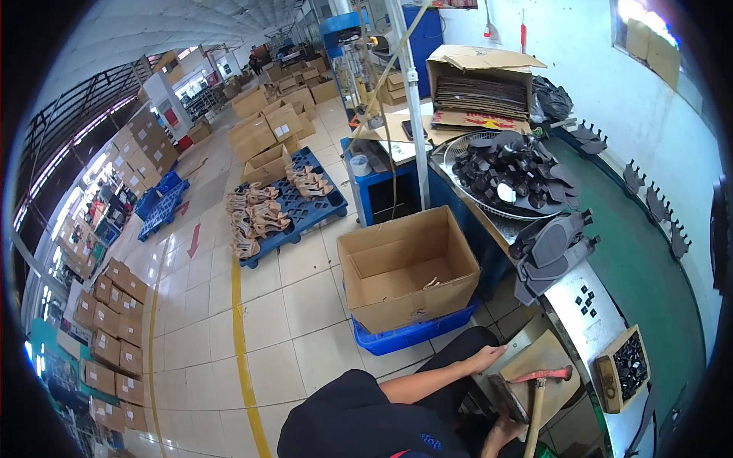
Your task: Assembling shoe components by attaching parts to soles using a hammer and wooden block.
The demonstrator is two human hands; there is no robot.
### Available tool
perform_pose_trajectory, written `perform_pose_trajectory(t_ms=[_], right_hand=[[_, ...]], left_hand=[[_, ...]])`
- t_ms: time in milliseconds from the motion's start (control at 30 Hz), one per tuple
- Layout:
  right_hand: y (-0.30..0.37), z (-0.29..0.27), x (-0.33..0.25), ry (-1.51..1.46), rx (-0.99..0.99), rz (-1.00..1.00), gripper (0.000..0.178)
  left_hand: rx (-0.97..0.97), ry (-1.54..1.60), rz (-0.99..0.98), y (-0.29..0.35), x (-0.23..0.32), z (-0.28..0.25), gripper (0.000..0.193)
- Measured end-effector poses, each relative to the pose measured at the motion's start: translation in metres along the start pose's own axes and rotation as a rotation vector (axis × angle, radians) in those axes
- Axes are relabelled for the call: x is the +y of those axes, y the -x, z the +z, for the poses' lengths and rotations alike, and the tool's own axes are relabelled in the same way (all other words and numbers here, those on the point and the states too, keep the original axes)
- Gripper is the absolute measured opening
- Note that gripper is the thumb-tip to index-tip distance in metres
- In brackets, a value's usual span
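Rests left hand (pixel 484 359) at the edge of a pale plate (pixel 527 333) beside a tan board (pixel 555 355), cannot tell whether clenched or loose; has right hand (pixel 501 432) lower down, at the bottom end of a dark elongated piece (pixel 512 399), too shadowed to tell whether grasping or only touching. Shows a red-headed hammer (pixel 539 395) just right of the dark elongated piece, over the board, with wooden handle (pixel 533 427) slanting down past the right hand. Farther right of the grip, has a wooden box (pixel 608 385) of small black parts (pixel 631 366) on a metal-topped bench (pixel 599 330); beyond, grey sole-shaped pieces (pixel 551 250) and a round tray (pixel 463 195) heaped with black pieces (pixel 508 166); ahead of the left hand, an open carton (pixel 405 305) in a blue crate (pixel 412 334)
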State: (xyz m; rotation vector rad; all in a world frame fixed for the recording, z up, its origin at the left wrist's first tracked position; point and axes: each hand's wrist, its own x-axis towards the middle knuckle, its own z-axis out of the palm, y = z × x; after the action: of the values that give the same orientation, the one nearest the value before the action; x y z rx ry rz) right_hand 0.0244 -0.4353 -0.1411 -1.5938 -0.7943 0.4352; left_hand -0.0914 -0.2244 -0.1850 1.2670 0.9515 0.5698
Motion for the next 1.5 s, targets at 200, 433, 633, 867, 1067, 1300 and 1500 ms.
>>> perform_pose_trajectory(t_ms=[200, 433, 633, 867, 1067, 1300, 1500], right_hand=[[-0.004, -0.005, -0.023, 0.329, 0.064, -0.265, 0.021], [-0.057, -0.063, 0.023, 0.364, -0.039, 0.052, 0.066], [-0.035, -0.050, 0.015, 0.362, -0.055, 0.076, 0.069], [-0.031, -0.022, -0.099, 0.232, -0.173, 0.485, 0.057], [-0.029, -0.036, -0.044, 0.167, 0.120, 0.416, 0.039], [-0.040, -0.136, -0.071, 0.541, -0.190, 0.222, 0.030], [-0.139, -0.281, -0.089, 0.488, 1.018, -0.084, 0.020]], left_hand=[[-0.014, 0.000, -0.009, -0.003, 0.005, 0.004, 0.063], [0.194, -0.434, 0.303, 0.013, -0.001, 0.002, 0.054], [-0.021, 0.643, 0.159, 0.038, 0.086, 0.064, 0.061], [-0.457, 0.760, -0.169, -0.019, 0.085, 0.033, 0.074], [-0.170, 0.544, -0.082, 0.006, 0.117, 0.067, 0.055], [-0.173, 0.607, -0.046, -0.001, 0.111, 0.052, 0.063], [-0.103, 0.466, 0.194, 0.033, 0.138, -0.001, 0.067]])
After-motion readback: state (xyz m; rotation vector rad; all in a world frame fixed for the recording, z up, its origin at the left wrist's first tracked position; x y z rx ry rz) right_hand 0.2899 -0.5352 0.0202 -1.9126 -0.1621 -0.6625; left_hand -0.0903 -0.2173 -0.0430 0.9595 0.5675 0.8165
